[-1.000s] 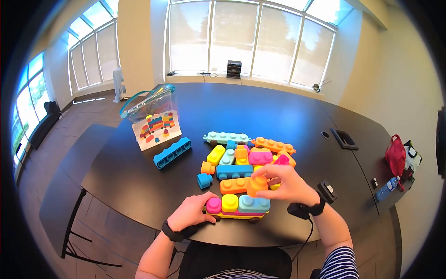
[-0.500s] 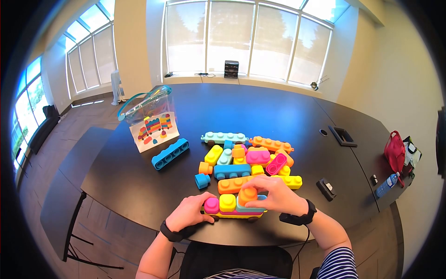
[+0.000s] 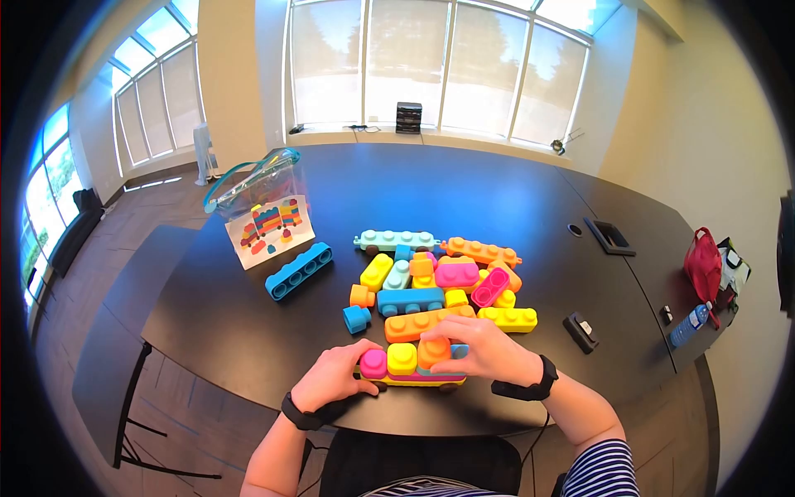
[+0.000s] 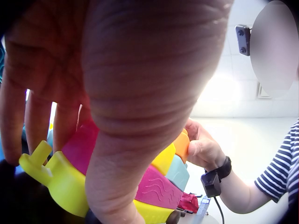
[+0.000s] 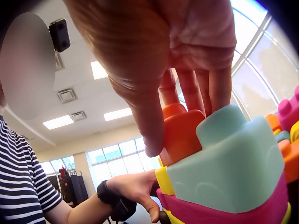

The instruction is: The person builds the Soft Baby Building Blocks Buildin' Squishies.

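Observation:
A toy wagon has a yellow wheeled base [image 3: 426, 382] and a long magenta block [image 4: 159, 186]. Along its top stand a pink block [image 3: 373, 363], a yellow block [image 3: 402, 359] and a light blue two-stud block [image 5: 224, 163]. My left hand [image 3: 335, 377] grips the wagon's left end, thumb along the near side and fingers behind. Between the thumb and fingers of my right hand [image 3: 493, 348] is an orange block [image 5: 182, 135], pinched from the sides. It sits over one end of the light blue block, whose other stud shows bare.
Just beyond the wagon lie loose blocks, including a long orange block [image 3: 406, 325] and a blue block [image 3: 411, 301]. Light green [image 3: 397, 241] and orange wheeled bases [image 3: 480, 251] lie farther back. At left are a blue block [image 3: 298, 271] and a clear bag [image 3: 265, 207].
My right hand has brought the orange block left and down from beside the loose blocks onto the light blue block. My left hand has stayed gripping the wagon's end.

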Available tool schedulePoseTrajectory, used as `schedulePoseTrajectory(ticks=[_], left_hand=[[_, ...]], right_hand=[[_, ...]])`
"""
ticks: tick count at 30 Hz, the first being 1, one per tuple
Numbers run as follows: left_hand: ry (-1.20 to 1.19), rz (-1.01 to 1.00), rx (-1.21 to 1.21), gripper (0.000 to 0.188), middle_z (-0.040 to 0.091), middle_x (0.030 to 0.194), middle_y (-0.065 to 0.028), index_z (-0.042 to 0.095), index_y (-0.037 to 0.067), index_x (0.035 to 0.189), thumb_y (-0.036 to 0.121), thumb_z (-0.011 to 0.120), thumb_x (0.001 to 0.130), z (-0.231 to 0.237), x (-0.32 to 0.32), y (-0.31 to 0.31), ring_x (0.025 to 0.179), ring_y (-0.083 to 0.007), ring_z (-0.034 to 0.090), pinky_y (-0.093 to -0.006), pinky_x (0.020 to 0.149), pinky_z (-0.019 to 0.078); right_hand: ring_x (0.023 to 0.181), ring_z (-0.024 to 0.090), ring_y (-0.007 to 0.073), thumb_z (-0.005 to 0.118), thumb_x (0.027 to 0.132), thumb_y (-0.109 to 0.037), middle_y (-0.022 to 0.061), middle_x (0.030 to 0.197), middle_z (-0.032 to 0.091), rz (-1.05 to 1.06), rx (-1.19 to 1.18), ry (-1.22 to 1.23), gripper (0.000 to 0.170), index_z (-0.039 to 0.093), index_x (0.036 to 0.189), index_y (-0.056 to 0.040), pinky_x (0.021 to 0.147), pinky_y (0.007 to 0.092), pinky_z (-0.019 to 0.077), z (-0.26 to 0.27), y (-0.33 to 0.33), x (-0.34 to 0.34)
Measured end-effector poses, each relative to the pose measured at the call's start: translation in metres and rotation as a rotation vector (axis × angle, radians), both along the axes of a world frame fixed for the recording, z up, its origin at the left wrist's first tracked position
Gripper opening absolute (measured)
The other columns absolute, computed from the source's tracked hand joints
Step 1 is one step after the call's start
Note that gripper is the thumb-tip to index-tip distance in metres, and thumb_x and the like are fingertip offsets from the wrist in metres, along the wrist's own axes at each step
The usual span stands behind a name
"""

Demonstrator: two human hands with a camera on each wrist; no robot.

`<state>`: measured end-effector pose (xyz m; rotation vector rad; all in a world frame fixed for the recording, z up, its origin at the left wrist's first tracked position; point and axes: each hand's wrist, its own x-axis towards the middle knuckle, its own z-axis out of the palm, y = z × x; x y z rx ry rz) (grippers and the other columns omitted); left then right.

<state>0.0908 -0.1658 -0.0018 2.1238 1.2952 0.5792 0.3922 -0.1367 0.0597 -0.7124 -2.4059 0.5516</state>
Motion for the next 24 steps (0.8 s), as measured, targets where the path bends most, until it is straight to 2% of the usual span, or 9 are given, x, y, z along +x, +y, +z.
schedulePoseTrajectory(ticks=[4,8,11,14,16,19,22,23,24], left_hand=[[0.003,-0.008,-0.006,0.071,0.077,0.115,-0.0134,0.065,0.011,0.131,0.027,0.099,0.070,-0.001,-0.001,0.001,0.110,-0.0392,0.071,-0.0447,0.094,0.0568],[-0.015,-0.013,0.019,0.065,0.077,0.110,-0.0139,0.064,0.011,0.125,0.024,0.097,0.071,0.003,0.000,-0.001,0.108,-0.0393,0.072,-0.0464,0.092,0.0567],[-0.015,-0.015,0.008,0.067,0.077,0.112,-0.0135,0.064,0.011,0.127,0.025,0.098,0.071,0.001,-0.001,-0.001,0.109,-0.0393,0.071,-0.0457,0.092,0.0568],[-0.011,-0.018,0.001,0.070,0.077,0.114,-0.0133,0.064,0.011,0.129,0.026,0.098,0.070,-0.001,-0.002,0.001,0.110,-0.0393,0.071,-0.0450,0.093,0.0568],[-0.034,-0.026,0.036,0.065,0.077,0.110,-0.0137,0.064,0.010,0.125,0.026,0.098,0.071,-0.004,-0.002,0.001,0.108,-0.0397,0.071,-0.0464,0.090,0.0568],[-0.027,-0.023,0.020,0.066,0.077,0.111,-0.0137,0.064,0.010,0.126,0.026,0.097,0.071,-0.003,-0.003,0.001,0.108,-0.0395,0.071,-0.0461,0.090,0.0570],[-0.027,-0.022,0.021,0.067,0.077,0.112,-0.0138,0.064,0.010,0.127,0.027,0.097,0.071,-0.003,-0.003,0.001,0.108,-0.0393,0.072,-0.0461,0.090,0.0571],[-0.023,-0.022,0.016,0.067,0.077,0.112,-0.0139,0.064,0.011,0.128,0.027,0.097,0.072,-0.004,-0.003,0.001,0.108,-0.0394,0.071,-0.0463,0.091,0.0571],[-0.020,-0.021,0.016,0.067,0.077,0.112,-0.0139,0.064,0.011,0.128,0.027,0.097,0.072,-0.004,-0.003,0.002,0.108,-0.0395,0.071,-0.0463,0.091,0.0572]], right_hand=[[0.098,0.071,0.0287,0.091,0.085,-0.023,0.0114,0.107,0.072,0.000,-0.013,0.001,0.046,0.071,0.122,-0.0053,0.087,0.0367,0.0588,-0.001,0.001,0.000],[0.097,0.071,0.0280,0.091,0.085,-0.023,0.0111,0.106,0.071,0.003,-0.015,0.014,0.046,0.071,0.123,-0.0052,0.087,0.0365,0.0584,-0.002,0.002,0.000],[0.099,0.071,0.0257,0.091,0.086,-0.023,0.0103,0.108,0.073,0.042,-0.093,-0.032,0.046,0.072,0.124,-0.0058,0.088,0.0367,0.0584,0.007,0.006,0.003],[0.101,0.072,0.0234,0.090,0.087,-0.023,0.0095,0.110,0.076,0.085,-0.167,-0.093,0.045,0.073,0.125,-0.0058,0.091,0.0366,0.0589,0.028,0.040,0.018],[0.101,0.073,0.0217,0.087,0.090,-0.023,0.0101,0.114,0.077,-0.084,-0.282,0.010,0.043,0.074,0.127,-0.0052,0.093,0.0370,0.0593,0.037,0.075,0.019],[0.102,0.074,0.0252,0.086,0.091,-0.027,0.0130,0.117,0.078,-0.224,-0.075,-0.022,0.047,0.072,0.131,-0.0048,0.093,0.0385,0.0597,0.041,0.134,0.013],[0.108,0.073,0.0284,0.086,0.089,-0.029,0.0166,0.122,0.076,-0.209,-0.058,-0.180,0.054,0.070,0.135,-0.0056,0.096,0.0410,0.0588,0.014,0.187,0.004],[0.117,0.071,0.0336,0.087,0.087,-0.028,0.0192,0.127,0.074,-0.185,-0.064,-0.231,0.061,0.067,0.140,-0.0072,0.101,0.0434,0.0564,0.007,0.197,-0.001],[0.120,0.070,0.0345,0.086,0.086,-0.027,0.0194,0.128,0.074,-0.201,-0.082,-0.277,0.061,0.067,0.141,-0.0079,0.103,0.0439,0.0554,-0.001,0.207,-0.006]])
